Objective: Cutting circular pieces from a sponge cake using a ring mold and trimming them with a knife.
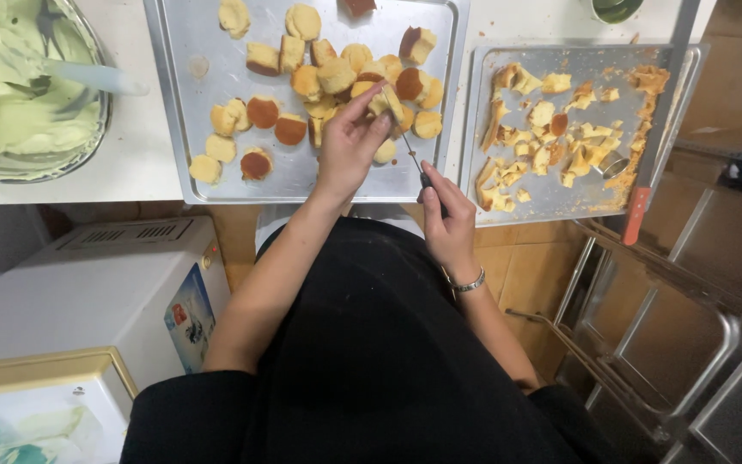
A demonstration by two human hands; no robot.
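My left hand (349, 142) holds a small round sponge cake piece (386, 101) between thumb and fingers, just above the near edge of a metal baking tray (173, 103). My right hand (447, 215) grips a small knife (411, 156) by its dark handle, the thin blade pointing up at the held cake piece. Several more yellow cake rounds with brown tops (319, 77) lie scattered over that tray. A second metal tray (474, 129) to the right carries cake trimmings and crusts (551, 129).
A bowl of pale green cream (19, 86) with a spatula (96, 77) stands at the left on the white counter (139, 146). A long red-handled knife (646, 172) lies along the right tray's edge. A white appliance (88, 292) and metal racks (663, 344) stand below.
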